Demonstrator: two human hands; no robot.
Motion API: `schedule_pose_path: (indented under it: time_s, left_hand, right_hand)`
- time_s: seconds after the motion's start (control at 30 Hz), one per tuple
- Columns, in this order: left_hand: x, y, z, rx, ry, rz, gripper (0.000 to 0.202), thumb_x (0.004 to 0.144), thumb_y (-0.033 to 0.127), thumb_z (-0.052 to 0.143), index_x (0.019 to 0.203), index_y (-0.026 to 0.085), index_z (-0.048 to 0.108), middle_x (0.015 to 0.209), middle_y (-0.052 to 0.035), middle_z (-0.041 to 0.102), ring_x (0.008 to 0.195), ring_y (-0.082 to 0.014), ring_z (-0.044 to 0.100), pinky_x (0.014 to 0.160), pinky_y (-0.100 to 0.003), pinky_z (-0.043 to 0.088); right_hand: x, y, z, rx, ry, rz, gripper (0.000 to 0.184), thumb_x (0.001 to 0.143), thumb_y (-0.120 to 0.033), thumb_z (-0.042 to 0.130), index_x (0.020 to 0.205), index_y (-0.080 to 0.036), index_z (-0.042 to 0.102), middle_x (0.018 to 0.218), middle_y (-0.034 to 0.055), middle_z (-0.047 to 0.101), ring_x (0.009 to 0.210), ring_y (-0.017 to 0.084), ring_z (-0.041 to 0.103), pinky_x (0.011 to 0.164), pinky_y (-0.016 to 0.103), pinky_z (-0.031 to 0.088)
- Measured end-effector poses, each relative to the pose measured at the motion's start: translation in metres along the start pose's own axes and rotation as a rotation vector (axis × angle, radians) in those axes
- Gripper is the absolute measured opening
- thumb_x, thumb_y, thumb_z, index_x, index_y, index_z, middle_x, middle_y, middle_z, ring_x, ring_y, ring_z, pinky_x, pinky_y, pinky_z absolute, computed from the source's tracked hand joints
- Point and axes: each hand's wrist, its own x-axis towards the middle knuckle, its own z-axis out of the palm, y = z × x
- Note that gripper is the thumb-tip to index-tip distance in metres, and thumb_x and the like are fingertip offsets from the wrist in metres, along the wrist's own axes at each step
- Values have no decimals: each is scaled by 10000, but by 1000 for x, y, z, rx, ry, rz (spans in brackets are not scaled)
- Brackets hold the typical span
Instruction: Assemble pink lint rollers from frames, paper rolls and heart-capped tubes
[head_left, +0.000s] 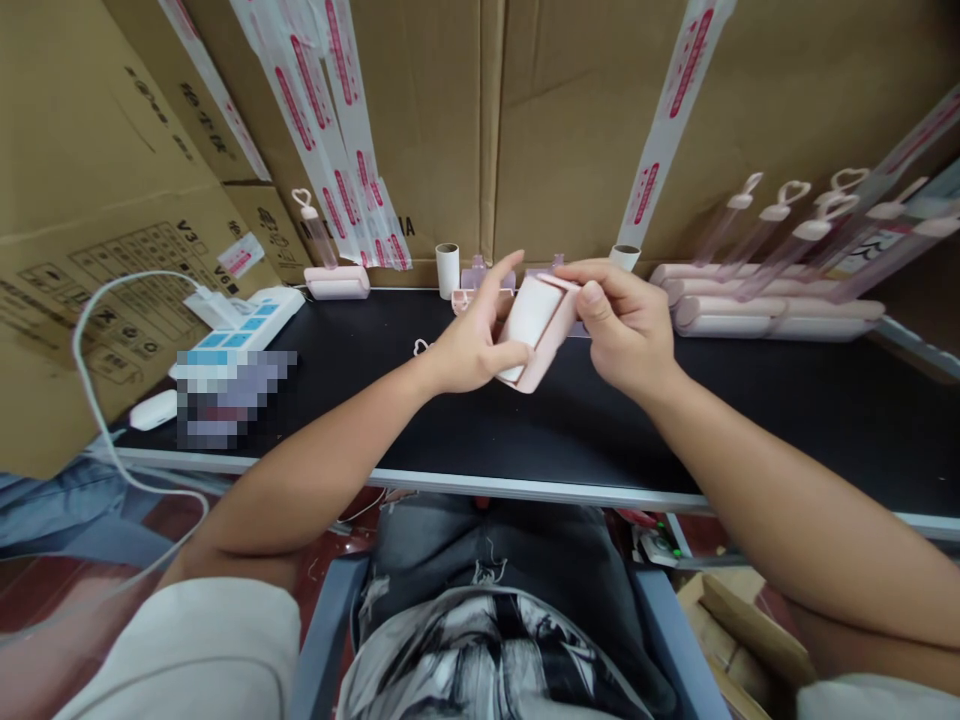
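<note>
A pink lint-roller cover with a white paper roll (pixel 531 325) inside it is held above the black table (pixel 750 400), near its far middle. My left hand (pixel 472 340) grips the lower left end, thumb and fingers closed round it. My right hand (pixel 626 325) pinches the upper right edge of the pink cover. Small pink parts (pixel 480 280) lie on the table just behind my hands, partly hidden.
Finished pink lint rollers with heart-shaped handles (pixel 780 300) lie stacked at the back right. One more roller (pixel 334 275) stands at the back left. Two cardboard tubes (pixel 447 268) stand by the cardboard wall. A white power strip (pixel 247 315) and cable lie at the left.
</note>
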Motion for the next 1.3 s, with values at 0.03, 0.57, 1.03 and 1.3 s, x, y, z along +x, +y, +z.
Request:
schedule_pose_path:
  time_s: [0.03, 0.57, 1.03, 1.3]
  left_hand:
    - [2, 1, -3, -42, 44, -17, 1053, 771, 416, 861, 1676, 282, 339, 1332, -114, 733, 1202, -344, 730, 1029, -495, 602]
    - [8, 37, -13, -391, 364, -200, 719, 737, 593, 918, 1260, 224, 591, 924, -17, 781, 567, -115, 672, 431, -188, 443]
    - [8, 22, -15, -340, 285, -214, 681, 780, 599, 875, 1230, 224, 530, 922, -11, 752, 517, -107, 624, 371, -207, 380]
    - [8, 18, -14, -313, 263, -220, 705, 752, 572, 899, 1256, 232, 541, 923, -9, 727, 529, -103, 608, 373, -201, 363]
  right_hand:
    - [1, 4, -1, 43, 0, 45, 396, 1056, -632, 643, 1187, -298, 811, 1084, 71, 800, 859, 232, 750, 787, 421, 637]
    - [-24, 44, 51, -579, -702, 169, 317, 985, -323, 753, 1228, -121, 784, 1173, 188, 773, 1058, 323, 699, 1023, 461, 502]
    - [-15, 38, 24, -47, -90, 177, 292, 1003, -515, 714, 988, -248, 597, 916, 38, 776, 799, 210, 718, 753, 374, 555]
    - [-14, 17, 18, 7, -63, 24, 447, 968, -698, 735, 1034, -274, 611, 849, -5, 702, 605, 170, 664, 596, 330, 551]
